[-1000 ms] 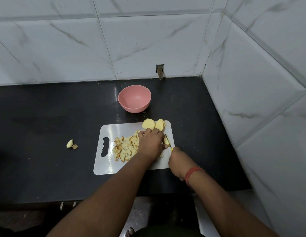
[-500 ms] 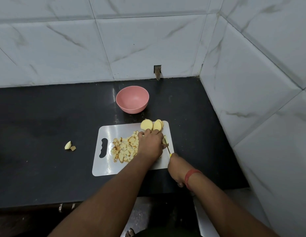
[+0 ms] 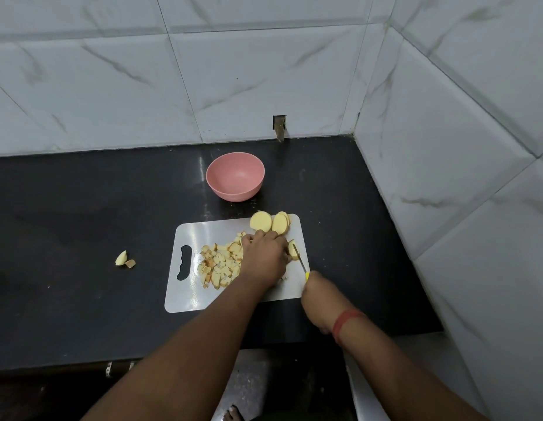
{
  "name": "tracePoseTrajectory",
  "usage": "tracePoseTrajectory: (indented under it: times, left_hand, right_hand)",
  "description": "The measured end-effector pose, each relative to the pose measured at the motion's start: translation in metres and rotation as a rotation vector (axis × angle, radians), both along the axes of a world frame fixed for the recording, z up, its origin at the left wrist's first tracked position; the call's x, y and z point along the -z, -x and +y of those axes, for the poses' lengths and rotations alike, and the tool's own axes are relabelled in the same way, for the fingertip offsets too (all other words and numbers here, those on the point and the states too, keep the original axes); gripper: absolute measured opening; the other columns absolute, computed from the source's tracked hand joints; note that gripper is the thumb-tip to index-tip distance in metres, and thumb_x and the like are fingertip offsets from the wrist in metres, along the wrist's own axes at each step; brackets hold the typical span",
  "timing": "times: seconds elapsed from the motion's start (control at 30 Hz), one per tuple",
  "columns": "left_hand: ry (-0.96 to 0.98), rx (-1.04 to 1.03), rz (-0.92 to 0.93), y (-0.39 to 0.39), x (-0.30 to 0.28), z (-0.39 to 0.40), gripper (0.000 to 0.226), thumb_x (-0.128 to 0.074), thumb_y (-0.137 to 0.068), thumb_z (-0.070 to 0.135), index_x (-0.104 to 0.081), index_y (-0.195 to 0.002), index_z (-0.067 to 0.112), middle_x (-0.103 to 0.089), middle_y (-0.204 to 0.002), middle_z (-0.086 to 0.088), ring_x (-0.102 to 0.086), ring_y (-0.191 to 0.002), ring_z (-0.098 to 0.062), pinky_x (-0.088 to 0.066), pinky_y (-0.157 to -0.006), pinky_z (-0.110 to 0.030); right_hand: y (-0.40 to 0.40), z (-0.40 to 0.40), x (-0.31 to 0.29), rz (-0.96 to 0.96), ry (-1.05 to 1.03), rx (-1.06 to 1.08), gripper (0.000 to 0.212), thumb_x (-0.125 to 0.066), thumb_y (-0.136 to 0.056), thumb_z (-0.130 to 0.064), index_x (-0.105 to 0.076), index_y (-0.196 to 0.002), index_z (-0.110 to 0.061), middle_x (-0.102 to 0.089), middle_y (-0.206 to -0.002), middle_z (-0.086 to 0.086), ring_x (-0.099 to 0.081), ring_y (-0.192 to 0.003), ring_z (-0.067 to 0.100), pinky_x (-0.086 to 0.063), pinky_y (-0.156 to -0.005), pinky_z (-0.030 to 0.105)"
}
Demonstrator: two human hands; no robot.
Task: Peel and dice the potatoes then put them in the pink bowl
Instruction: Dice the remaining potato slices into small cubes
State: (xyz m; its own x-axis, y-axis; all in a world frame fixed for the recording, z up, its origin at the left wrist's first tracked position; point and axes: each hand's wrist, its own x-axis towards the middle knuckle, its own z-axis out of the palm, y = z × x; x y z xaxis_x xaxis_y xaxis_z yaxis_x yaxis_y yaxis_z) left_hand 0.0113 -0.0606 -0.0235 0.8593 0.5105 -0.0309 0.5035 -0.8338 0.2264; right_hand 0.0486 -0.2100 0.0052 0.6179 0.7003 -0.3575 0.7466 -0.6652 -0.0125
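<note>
Worktop: black polished stone worktop [image 3: 82,226], set into a corner of white marble-patterned wall tiles [image 3: 264,80].
Board: white rectangular plastic cutting board [image 3: 188,299] with a handle slot at its left end, lying flat on the worktop in front of the person.
Bowl: round pink bowl [image 3: 235,176], upright on the worktop just beyond the board's far edge; nothing shows inside it.
Diced stock: heap of pale yellow diced potato cubes [image 3: 220,264], on the left-centre of the board, touching the left hand's side.
Slices: round pale yellow potato slices [image 3: 270,221], overlapping at the board's far right corner.
Piece under work: small yellow potato piece [image 3: 293,250], near the board's right edge, against the left fingertips.
Left hand: left hand [image 3: 265,258], palm down over the board, fingers curled and pressing on the potato piece.
Knife: small knife with thin dark blade and yellow handle [image 3: 300,262], blade angled down onto the potato piece.
Right hand: right hand [image 3: 320,299], closed around the knife handle, fingers wrapped tight; a red band [image 3: 344,322] on the wrist.
Strays: two small potato scraps [image 3: 124,259], on the bare worktop well left of the board.
Wall fitting: small rectangular cut-out in the tile [image 3: 279,126], at the worktop's back edge.
</note>
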Motion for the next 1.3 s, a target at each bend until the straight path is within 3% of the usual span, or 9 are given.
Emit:
tracePoseTrajectory:
  times: [0.1, 0.23, 0.4, 0.7, 0.87, 1.03, 1.1, 1.2, 1.3]
  left_hand:
    - [-0.002, -0.005, -0.022, 0.001, 0.002, 0.001, 0.017, -0.059, -0.095, 0.039, -0.066, -0.103, 0.026, -0.062, -0.111, 0.006, -0.047, -0.106, -0.018, -0.027, -0.093, -0.042]
    - [-0.007, 0.004, -0.028, 0.002, 0.003, 0.002, 0.018, -0.059, -0.094, 0.040, -0.066, -0.101, 0.026, -0.062, -0.110, 0.006, -0.048, -0.105, -0.019, -0.028, -0.093, -0.043]
    - [-0.006, 0.007, -0.042, 0.002, 0.004, 0.002, 0.017, -0.058, -0.095, 0.041, -0.066, -0.100, 0.026, -0.062, -0.110, 0.006, -0.048, -0.105, -0.018, -0.029, -0.094, -0.043]
    - [-0.019, 0.010, -0.057, 0.001, 0.005, 0.004, 0.017, -0.061, -0.093, 0.042, -0.067, -0.097, 0.027, -0.064, -0.107, 0.009, -0.049, -0.104, -0.018, -0.028, -0.093, -0.044]
    - [-0.029, 0.006, -0.046, 0.000, 0.006, 0.004, 0.018, -0.059, -0.094, 0.045, -0.066, -0.098, 0.029, -0.063, -0.107, 0.010, -0.049, -0.104, -0.017, -0.028, -0.095, -0.043]
    - [-0.008, -0.001, -0.026, -0.001, 0.006, 0.004, 0.023, -0.058, -0.094, 0.047, -0.064, -0.108, 0.030, -0.062, -0.115, 0.009, -0.049, -0.110, -0.018, -0.029, -0.099, -0.045]
    - [-0.018, 0.019, -0.005, 0.000, 0.004, 0.004, 0.032, -0.058, -0.095, 0.046, -0.059, -0.123, 0.032, -0.058, -0.126, 0.006, -0.049, -0.117, -0.019, -0.030, -0.104, -0.047]
    - [-0.081, 0.138, 0.022, 0.000, 0.001, 0.008, 0.046, -0.057, -0.098, 0.039, -0.045, -0.143, 0.035, -0.048, -0.142, 0.003, -0.045, -0.126, -0.023, -0.029, -0.108, -0.050]
    - [-0.156, 0.296, 0.053, 0.000, 0.001, 0.014, 0.057, -0.058, -0.097, 0.024, -0.039, -0.149, 0.037, -0.043, -0.148, 0.004, -0.040, -0.128, -0.024, -0.030, -0.106, -0.049]
  right_hand:
    - [-0.011, 0.012, 0.000, 0.218, -0.046, -0.115, 0.027, -0.040, -0.099, -0.015, -0.053, -0.121, -0.005, -0.051, -0.095, 0.006, -0.039, -0.064, 0.006, -0.035, -0.055, 0.016]
    - [-0.001, 0.019, -0.030, -0.038, 0.373, -0.560, 0.022, -0.046, -0.099, -0.015, -0.060, -0.114, -0.007, -0.059, -0.105, 0.005, -0.056, -0.102, 0.021, -0.039, -0.081, 0.024]
    - [0.004, 0.027, -0.025, 0.087, 0.267, -0.342, 0.019, -0.043, -0.099, -0.014, -0.058, -0.093, -0.005, -0.041, -0.075, 0.004, -0.049, -0.074, 0.016, -0.042, -0.080, 0.023]
    - [0.000, 0.027, -0.026, 0.100, 0.402, -0.588, 0.035, -0.041, -0.102, -0.020, -0.039, -0.069, -0.010, -0.036, -0.067, 0.003, -0.032, -0.059, 0.018, -0.029, -0.081, 0.030]
    - [0.002, 0.023, -0.017, 0.061, 0.352, -0.363, 0.052, -0.003, -0.099, -0.029, -0.045, -0.079, -0.008, -0.038, -0.069, -0.001, -0.041, -0.063, 0.013, -0.038, -0.071, 0.023]
    - [0.007, -0.004, 0.017, 0.009, 0.376, -0.084, 0.023, -0.050, -0.088, -0.036, -0.050, -0.067, -0.026, -0.029, -0.056, -0.011, -0.022, -0.045, 0.004, -0.023, -0.048, 0.014]
    - [0.002, -0.016, 0.007, 0.526, 0.013, 0.222, 0.025, -0.037, -0.092, -0.037, -0.055, -0.074, -0.035, -0.019, -0.054, -0.014, -0.006, -0.043, 0.002, -0.005, -0.042, 0.008]
    - [0.003, -0.028, 0.003, 0.477, -0.153, 0.269, 0.025, -0.035, -0.098, -0.014, -0.050, -0.118, -0.010, -0.049, -0.089, 0.002, -0.044, -0.068, 0.016, -0.036, -0.057, 0.019]
    - [-0.003, -0.028, -0.004, 0.481, -0.145, 0.277, 0.013, -0.034, -0.100, -0.015, -0.046, -0.102, -0.011, -0.052, -0.093, 0.005, -0.052, -0.082, 0.021, -0.040, -0.068, 0.027]
